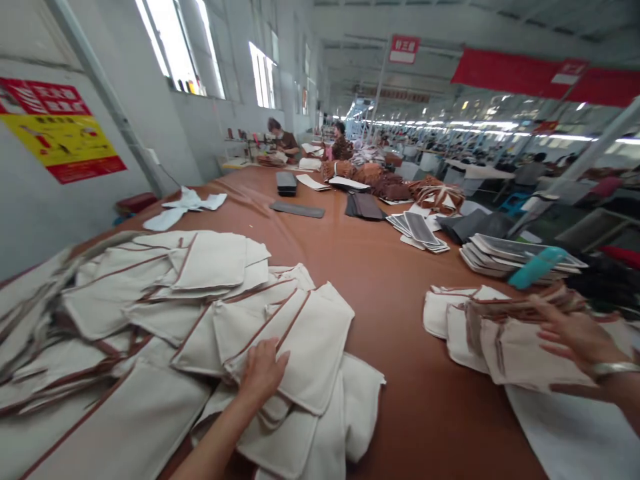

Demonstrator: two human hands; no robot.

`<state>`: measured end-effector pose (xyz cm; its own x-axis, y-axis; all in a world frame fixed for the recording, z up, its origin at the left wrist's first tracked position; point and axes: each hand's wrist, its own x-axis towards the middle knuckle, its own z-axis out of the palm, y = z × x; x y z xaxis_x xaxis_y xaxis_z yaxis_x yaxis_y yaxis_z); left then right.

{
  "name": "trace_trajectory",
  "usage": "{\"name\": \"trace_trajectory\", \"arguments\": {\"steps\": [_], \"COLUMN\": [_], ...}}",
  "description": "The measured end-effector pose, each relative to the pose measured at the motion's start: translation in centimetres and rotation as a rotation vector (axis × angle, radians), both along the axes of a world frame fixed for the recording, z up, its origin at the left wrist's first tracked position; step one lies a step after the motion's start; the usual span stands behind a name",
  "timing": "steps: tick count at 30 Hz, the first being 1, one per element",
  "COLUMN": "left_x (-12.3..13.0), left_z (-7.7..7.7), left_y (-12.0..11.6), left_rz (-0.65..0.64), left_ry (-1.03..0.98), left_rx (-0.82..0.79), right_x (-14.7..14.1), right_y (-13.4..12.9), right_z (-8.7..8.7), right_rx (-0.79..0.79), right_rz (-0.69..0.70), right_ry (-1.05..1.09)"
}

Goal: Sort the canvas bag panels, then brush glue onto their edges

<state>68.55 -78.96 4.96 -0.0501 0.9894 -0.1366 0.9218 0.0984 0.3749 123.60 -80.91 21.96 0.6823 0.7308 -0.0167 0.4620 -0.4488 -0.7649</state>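
Observation:
A large loose heap of cream canvas pouches with brown edge binding [165,313] covers the left of the brown table top [415,373]. My left hand [263,373] lies on one of these pouches near the heap's front, its fingers together; whether it grips the cloth I cannot tell. To the right, a smaller stack of similar canvas pieces [500,333] lies at the table's edge. My right hand [575,333] is spread over that stack, its fingers apart and touching the top pieces. A white sheet [575,427] lies beneath my right forearm.
Stacks of grey panels [520,257] with a teal object [537,267] on top lie ahead to the right. Brown pieces [380,180] and dark stacks [287,183] run along the long table. Two co-workers [310,137] sit at its far end. A wall [140,133] bounds the left side.

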Motion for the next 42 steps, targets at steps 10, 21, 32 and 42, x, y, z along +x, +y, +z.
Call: {"name": "trace_trajectory", "arguments": {"steps": [10, 21, 32, 42], "left_x": [2.0, -2.4, 3.2, -5.0], "left_z": [1.6, 4.7, 8.8, 3.3], "left_y": [3.2, 2.5, -5.8, 3.9], "left_rz": [-0.036, -0.157, -0.725, -0.151], "left_ry": [-0.012, 0.211, 0.088, 0.019], "left_rx": [-0.176, -0.048, 0.097, -0.177], "right_x": [-30.5, -32.4, -33.8, -40.1], "right_y": [-0.3, -5.7, 4.0, 13.0], "right_z": [-19.4, -17.6, -8.9, -10.4], "right_rx": [-0.341, -0.012, -0.083, 0.007], "right_rz": [0.666, 0.936, 1.721, 1.972], "right_ry": [0.511, 0.063, -0.939, -0.936]}}
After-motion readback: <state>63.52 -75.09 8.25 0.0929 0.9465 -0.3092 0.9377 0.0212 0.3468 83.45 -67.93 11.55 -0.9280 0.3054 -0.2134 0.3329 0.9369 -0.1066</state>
